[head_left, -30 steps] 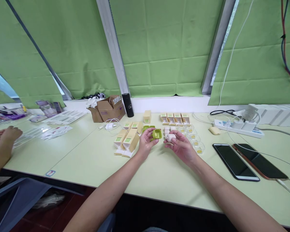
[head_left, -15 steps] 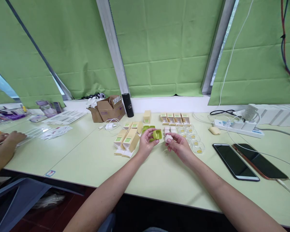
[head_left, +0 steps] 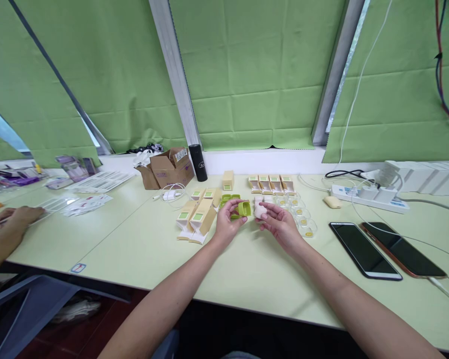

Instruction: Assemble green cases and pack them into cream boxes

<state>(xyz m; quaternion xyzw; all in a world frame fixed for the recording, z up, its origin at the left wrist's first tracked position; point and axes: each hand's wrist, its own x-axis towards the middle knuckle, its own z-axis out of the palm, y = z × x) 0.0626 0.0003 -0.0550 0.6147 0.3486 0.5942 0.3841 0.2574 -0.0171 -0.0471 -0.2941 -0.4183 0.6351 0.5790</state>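
Note:
Near the middle of the table, my left hand [head_left: 227,220] grips a small green plastic case [head_left: 244,209] with its hollow side turned to the right. Close beside it, my right hand [head_left: 280,224] holds a small white block [head_left: 261,212] between thumb and fingers. A narrow gap separates the case from the block. Behind my left hand lie more green cases [head_left: 225,198], partly hidden. White blocks [head_left: 268,199] sit just behind my right hand. Several clear round dishes with yellow centres [head_left: 301,220] stand to its right. Open tan boxes [head_left: 197,217] lie left of my left hand.
Tan boxes [head_left: 271,184] line the back, near a black bottle [head_left: 198,162] and a brown carton [head_left: 171,168]. Two phones [head_left: 364,249] and a power strip [head_left: 370,197] with cables lie right. At far left, another person's hands [head_left: 22,215] touch flat sheets.
My right hand has turned the white block slightly, so more of it shows. The green case in my left hand has tilted a little. The other person's hands moved slightly right.

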